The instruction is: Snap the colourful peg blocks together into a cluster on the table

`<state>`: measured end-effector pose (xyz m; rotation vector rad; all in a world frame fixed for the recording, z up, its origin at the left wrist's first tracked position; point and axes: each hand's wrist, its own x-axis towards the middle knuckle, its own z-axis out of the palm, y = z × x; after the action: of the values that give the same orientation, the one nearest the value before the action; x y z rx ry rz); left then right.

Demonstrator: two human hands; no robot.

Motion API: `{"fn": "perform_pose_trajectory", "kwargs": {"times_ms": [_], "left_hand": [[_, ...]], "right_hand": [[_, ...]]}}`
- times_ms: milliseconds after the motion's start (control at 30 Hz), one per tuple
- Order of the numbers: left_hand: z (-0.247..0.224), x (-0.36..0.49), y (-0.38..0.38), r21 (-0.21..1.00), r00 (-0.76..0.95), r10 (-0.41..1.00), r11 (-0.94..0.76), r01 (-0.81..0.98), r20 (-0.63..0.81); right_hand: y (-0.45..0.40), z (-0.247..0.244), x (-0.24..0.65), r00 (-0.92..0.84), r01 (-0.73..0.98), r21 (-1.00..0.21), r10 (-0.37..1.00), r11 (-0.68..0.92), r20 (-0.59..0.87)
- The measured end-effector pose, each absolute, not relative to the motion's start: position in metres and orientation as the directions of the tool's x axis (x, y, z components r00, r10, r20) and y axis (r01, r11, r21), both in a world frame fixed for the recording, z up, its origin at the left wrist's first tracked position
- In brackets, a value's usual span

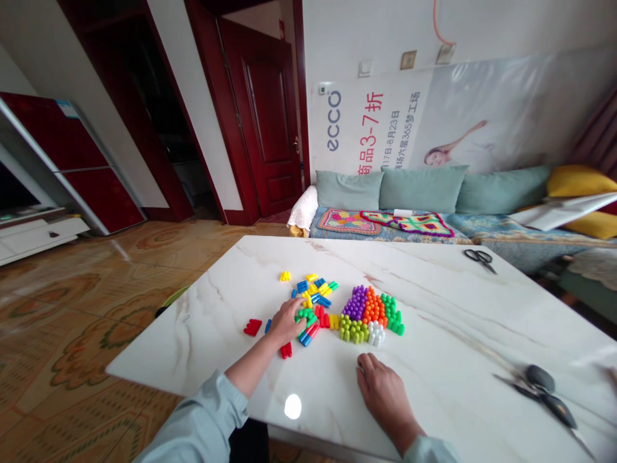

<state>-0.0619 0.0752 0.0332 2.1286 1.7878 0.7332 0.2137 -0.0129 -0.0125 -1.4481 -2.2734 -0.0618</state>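
My left hand (286,323) is over a loose pile of small plastic toy pieces, its thumb and forefinger curved around a green plastic piece (304,314). Close by lie red pieces (322,316), yellow pieces (334,321) and a blue-and-red piece (308,335). Right of the pile, upright pieces stand grouped by colour: purple (355,303), orange (375,307), green (394,315), olive green (353,330) and white (376,334). My right hand (383,389) rests on the table in front of these groups, fingers curled together, with nothing visible in them.
The white marble-patterned table (434,360) bears black-handled scissors (542,392) at the right, beside a dark rounded object (540,377). Another pair of scissors (479,257) lies near the far right edge. Behind stands a sofa with cushions (424,188).
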Motion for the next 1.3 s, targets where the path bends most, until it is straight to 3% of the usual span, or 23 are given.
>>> {"fn": "perform_pose_trajectory", "kwargs": {"times_ms": [200, 700, 933, 1300], "left_hand": [[0.027, -0.051, 0.069, 0.377, 0.120, 0.951, -0.226, 0.898, 0.284], [0.021, -0.046, 0.080, 0.300, 0.037, 0.973, -0.107, 0.948, 0.230], [0.019, -0.046, 0.087, 0.284, -0.021, 0.967, -0.053, 0.957, 0.253], [0.030, -0.043, 0.080, 0.322, 0.035, 0.965, -0.121, 0.939, 0.261]], "right_hand": [[-0.013, -0.011, 0.214, -0.353, 0.873, -0.210, 0.867, 0.441, 0.352], [-0.014, -0.009, 0.214, -0.348, 0.875, -0.210, 0.869, 0.435, 0.350], [-0.014, -0.008, 0.213, -0.336, 0.878, -0.227, 0.881, 0.421, 0.332], [-0.017, 0.003, 0.211, -0.314, 0.905, -0.216, 0.917, 0.368, 0.246]]}}
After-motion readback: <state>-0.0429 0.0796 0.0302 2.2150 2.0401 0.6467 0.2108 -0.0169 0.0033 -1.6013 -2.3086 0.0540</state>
